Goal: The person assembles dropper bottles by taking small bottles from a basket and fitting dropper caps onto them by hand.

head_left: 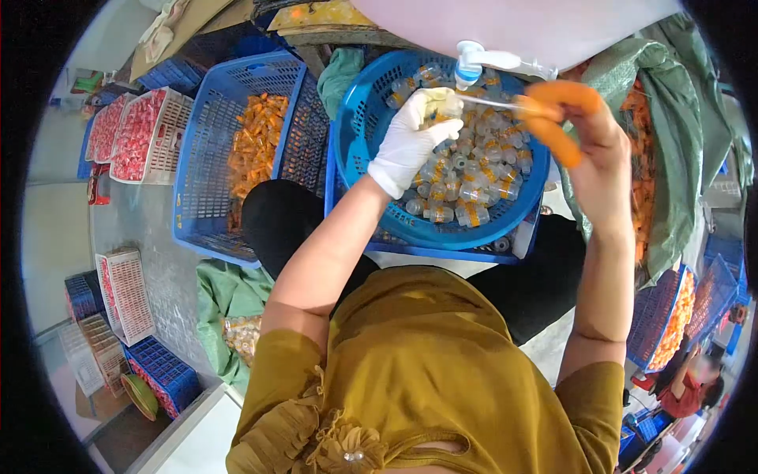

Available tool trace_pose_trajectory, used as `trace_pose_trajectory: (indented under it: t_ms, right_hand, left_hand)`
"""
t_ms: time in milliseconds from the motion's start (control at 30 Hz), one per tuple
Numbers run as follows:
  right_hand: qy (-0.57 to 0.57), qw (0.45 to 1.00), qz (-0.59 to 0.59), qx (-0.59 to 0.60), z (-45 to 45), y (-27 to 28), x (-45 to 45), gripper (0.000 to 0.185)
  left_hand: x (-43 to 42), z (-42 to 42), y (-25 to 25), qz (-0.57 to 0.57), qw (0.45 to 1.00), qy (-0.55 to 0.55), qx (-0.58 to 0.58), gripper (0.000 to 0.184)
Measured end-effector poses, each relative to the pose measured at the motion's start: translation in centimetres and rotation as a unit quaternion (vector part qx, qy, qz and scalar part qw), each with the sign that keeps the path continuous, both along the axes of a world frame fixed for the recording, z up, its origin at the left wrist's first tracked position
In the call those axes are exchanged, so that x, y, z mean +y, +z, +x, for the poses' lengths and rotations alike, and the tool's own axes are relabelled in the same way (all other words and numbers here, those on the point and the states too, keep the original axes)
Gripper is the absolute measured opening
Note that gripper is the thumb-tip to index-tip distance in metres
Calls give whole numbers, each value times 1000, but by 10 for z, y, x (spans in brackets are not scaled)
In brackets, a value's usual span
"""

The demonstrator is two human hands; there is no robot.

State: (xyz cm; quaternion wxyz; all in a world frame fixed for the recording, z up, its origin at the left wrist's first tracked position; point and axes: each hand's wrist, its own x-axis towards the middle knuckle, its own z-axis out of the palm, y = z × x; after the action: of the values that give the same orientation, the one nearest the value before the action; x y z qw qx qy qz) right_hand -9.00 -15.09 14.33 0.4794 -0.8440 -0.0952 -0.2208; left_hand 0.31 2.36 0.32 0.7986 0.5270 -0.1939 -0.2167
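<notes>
My left hand [401,154], in a white glove, is closed around a small clear plastic bottle [450,107] just below the white-and-blue tap [468,67]. My right hand [594,138] has orange covers on its fingers and is pinched on a thin white stick [491,102], which points left toward the bottle. Something orange sits at the stick's right end, blurred by motion. Beneath both hands, a round blue basket [359,197] holds many small clear bottles [474,178] with orange labels.
The tap comes from a large pale container [513,24]. To the left stands a blue crate [189,197] with orange pieces [257,134]. A green sack [679,103] with orange items is at right. More crates [126,296] line the left side. Another person [687,391] is at far right.
</notes>
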Motion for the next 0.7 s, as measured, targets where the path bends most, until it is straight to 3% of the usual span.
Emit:
trace_pose_trajectory:
  t_ms: [67,100,267,333,400,567,700]
  right_hand:
    - [4,997,-72,-13,12,7,13,24]
    - [6,997,-72,-13,17,14,18,24]
    - [78,992,74,-61,42,33,43,30]
    - [62,997,14,-39,55,16,37,28]
    - [29,1000,-9,-4,63,-5,39,23]
    - [39,993,84,73,59,-2,35,22]
    - [65,985,156,45,68,-25,33,23]
  left_hand:
    - [-2,1,-2,41,998,22,-42,35]
    - [-5,1,-4,12,1000,25,-6,35]
    - [-17,-4,-12,-34,997,57,28,41]
    - [-24,-2,-21,-47,993,97,-51,47]
    - [-23,0,-22,-26,994,90,-48,52]
    - [-23,2,-23,-12,996,81,-29,50]
    - [-25,1,-19,-34,996,84,3,51]
